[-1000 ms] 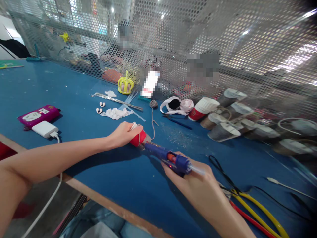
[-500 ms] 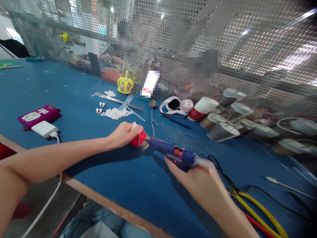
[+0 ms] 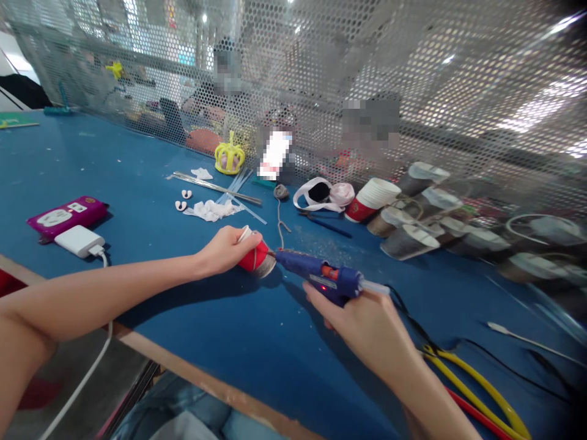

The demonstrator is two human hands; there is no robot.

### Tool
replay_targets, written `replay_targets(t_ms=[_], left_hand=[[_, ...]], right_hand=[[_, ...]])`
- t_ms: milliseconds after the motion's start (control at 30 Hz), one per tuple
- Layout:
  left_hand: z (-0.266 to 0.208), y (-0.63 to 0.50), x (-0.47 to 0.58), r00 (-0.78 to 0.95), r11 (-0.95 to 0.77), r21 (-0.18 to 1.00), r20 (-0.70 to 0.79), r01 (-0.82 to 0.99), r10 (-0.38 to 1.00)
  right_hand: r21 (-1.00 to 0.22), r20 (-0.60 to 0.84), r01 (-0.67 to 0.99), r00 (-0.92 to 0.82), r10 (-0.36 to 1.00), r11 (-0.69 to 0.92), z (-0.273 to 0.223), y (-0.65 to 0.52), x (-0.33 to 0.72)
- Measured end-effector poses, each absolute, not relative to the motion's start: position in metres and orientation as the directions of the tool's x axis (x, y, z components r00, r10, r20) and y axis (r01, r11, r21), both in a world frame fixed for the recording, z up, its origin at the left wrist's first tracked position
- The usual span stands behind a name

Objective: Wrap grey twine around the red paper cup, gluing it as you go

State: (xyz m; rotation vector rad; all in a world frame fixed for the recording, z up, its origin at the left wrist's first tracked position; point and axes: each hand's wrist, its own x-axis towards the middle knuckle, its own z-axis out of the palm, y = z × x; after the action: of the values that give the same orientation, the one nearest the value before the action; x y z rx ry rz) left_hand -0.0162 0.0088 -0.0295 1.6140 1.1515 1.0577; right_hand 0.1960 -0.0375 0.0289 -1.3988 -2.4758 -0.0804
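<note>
My left hand (image 3: pixel 228 249) is closed round a red paper cup (image 3: pixel 254 256) that lies tipped on its side above the blue table. Grey cord is wrapped about the cup's base end, and a strand of grey cord (image 3: pixel 280 223) runs back to a small ball of cord (image 3: pixel 280 192). In my right hand (image 3: pixel 355 318) is a blue hot glue gun (image 3: pixel 316 272) with a red light lit and a clear glue stick poking out behind. Its nozzle meets the cup near the cord-wrapped end; whether it touches I cannot tell.
Behind the table (image 3: pixel 92 159) stands a perforated metal screen (image 3: pixel 298 67). Stacked paper cups (image 3: pixel 375 198) and several cord-wrapped cups (image 3: pixel 408 241) line the right. Yellow-handled pliers (image 3: pixel 481 385) lie near right. A purple power bank (image 3: pixel 68 217) and white charger (image 3: pixel 80 240) sit left.
The glue gun has tilted slightly and shifted a little, its nozzle still at the cup. The cup stays in my left hand, and the whole view has drifted slightly left.
</note>
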Motion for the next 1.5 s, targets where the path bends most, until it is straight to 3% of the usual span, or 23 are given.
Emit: replay_targets(t_ms=[100, 233, 467, 567, 767, 967, 1067, 1200, 1300, 1500], left_hand=[[-0.029, 0.008, -0.016, 0.213, -0.202, 0.949, 0.152, 0.241, 0.965], [-0.03, 0.009, -0.016, 0.211, -0.215, 0.941, 0.162, 0.262, 0.964], [-0.028, 0.007, -0.016, 0.202, -0.227, 0.93, 0.173, 0.29, 0.964], [-0.027, 0.007, -0.016, 0.208, -0.218, 0.935, 0.163, 0.28, 0.964], [-0.028, 0.006, -0.015, 0.202, -0.224, 0.93, 0.169, 0.291, 0.965], [-0.029, 0.006, -0.016, 0.194, -0.234, 0.927, 0.182, 0.294, 0.964], [-0.028, 0.005, -0.016, 0.208, -0.227, 0.937, 0.175, 0.265, 0.962], [-0.025, 0.003, -0.016, 0.23, -0.223, 0.955, 0.177, 0.196, 0.957], [-0.023, 0.001, -0.016, 0.247, -0.257, 0.952, 0.213, 0.165, 0.945], [-0.02, -0.004, -0.019, 0.276, -0.408, 0.876, 0.338, 0.256, 0.9]], right_hand=[[-0.066, 0.282, 0.819, -0.532, 0.798, 0.57, 0.024, -0.032, 0.203], [-0.185, 0.26, 0.813, -0.501, 0.826, 0.552, 0.021, -0.028, 0.206], [-0.469, 0.121, 0.862, -0.152, 0.981, 0.192, 0.026, -0.03, 0.187], [-0.506, 0.03, 0.854, -0.12, 0.992, 0.118, 0.029, -0.03, 0.183], [-0.524, 0.016, 0.845, -0.115, 0.993, 0.106, 0.03, -0.027, 0.18], [-0.65, -0.079, 0.76, -0.1, 0.992, 0.025, 0.03, -0.026, 0.186], [-0.727, -0.049, 0.686, -0.082, 0.995, 0.021, 0.034, -0.024, 0.195], [-0.869, 0.083, 0.494, 0.076, 0.994, 0.035, 0.038, -0.012, 0.214], [-0.864, 0.124, 0.504, 0.173, 0.977, 0.02, 0.034, 0.006, 0.229], [-0.769, 0.007, 0.638, 0.077, 0.997, -0.044, 0.02, 0.032, 0.235]])
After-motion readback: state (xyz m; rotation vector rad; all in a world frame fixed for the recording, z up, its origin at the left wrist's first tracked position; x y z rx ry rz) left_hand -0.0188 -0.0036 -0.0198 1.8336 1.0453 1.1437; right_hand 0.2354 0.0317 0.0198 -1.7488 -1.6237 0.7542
